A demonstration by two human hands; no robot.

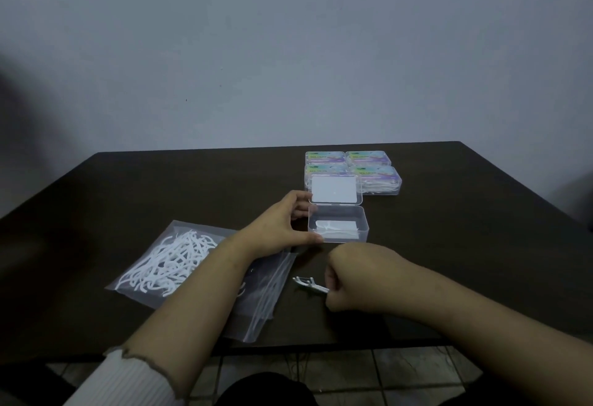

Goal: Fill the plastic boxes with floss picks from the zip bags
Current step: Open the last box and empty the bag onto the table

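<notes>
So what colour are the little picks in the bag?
White. The floss picks inside the clear zip bag show best in the head view.

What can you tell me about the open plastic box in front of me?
The open plastic box is clear, rectangular, round-cornered. Its hinged lid stands raised at the far side, a white label inside. It sits on the dark table, before four closed boxes, nearly empty: a few floss picks. The left hand holds its left end.

Head cam, fwd-down over table (192,181), close.
</notes>
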